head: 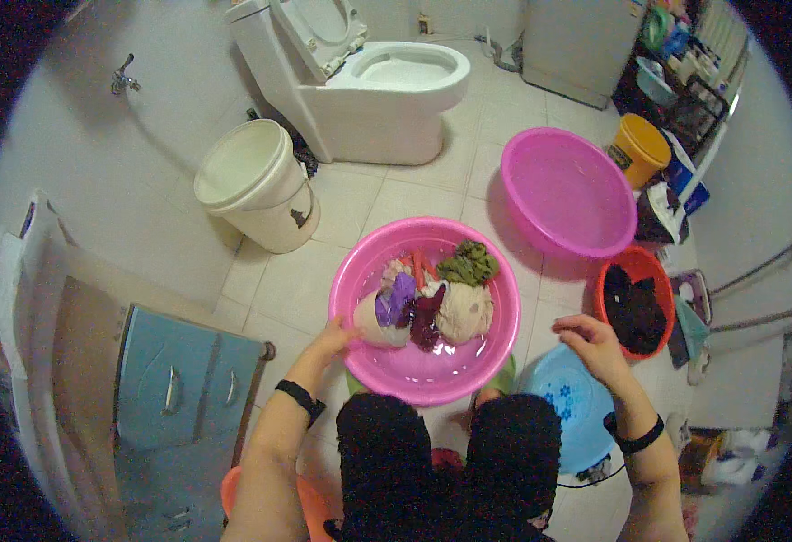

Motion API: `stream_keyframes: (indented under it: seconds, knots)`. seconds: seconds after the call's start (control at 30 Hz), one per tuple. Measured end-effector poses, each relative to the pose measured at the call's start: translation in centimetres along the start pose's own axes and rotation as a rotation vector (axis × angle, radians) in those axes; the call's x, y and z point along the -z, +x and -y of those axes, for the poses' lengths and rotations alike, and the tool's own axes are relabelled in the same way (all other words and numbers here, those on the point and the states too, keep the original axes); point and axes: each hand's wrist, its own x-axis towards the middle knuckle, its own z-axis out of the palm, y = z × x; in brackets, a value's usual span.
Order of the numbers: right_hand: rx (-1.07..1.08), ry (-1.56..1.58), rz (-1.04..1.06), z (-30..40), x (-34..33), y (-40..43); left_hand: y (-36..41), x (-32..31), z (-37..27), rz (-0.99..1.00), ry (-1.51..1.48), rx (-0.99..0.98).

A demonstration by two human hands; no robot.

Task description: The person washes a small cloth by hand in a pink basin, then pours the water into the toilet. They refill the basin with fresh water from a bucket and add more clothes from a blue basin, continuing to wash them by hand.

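In front of me a pink plastic basin [423, 393] holds water and wet clothes. Inside it lie a green garment [468, 263], a beige cloth [465, 313], a dark red cloth [426, 322] and a purple piece [396, 299]. A cream item [371, 320], perhaps a cup or cloth, rests by the left wall. My left hand [340, 337] grips the basin's left rim, its fingertips partly blurred. My right hand [589, 342] hangs in the air with loosely bent fingers and nothing in it, above the far edge of a blue basin [568, 413].
A second pink basin [568, 193] stands ahead on the right, near a red bucket [633, 305] of dark clothes and a yellow bucket [638, 150]. A white bucket [257, 186] stands left of the toilet [382, 101]. Blue cabinets [179, 400] line the left; an orange tub [311, 505] sits behind my left arm.
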Motion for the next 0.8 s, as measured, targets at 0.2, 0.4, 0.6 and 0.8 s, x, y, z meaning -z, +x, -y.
stream_keyframes:
  seconds: [0.2,0.4,0.6,0.8]
  knots:
    - [-0.021,-0.033,0.414,-1.4,-10.7,13.8,8.5,-2.0,1.9,0.166,-0.075,-0.168]
    - [0.146,-0.487,0.604,-4.8,-24.2,24.8,15.2,-1.5,4.6,0.159,0.357,-0.485]
    - [0.19,-0.862,0.542,-9.0,-29.5,24.2,14.5,-2.5,6.8,0.105,0.358,-0.034]
    - [0.188,-0.884,0.344,-12.1,-29.5,23.0,14.5,-4.1,6.6,0.036,-0.119,-0.212]
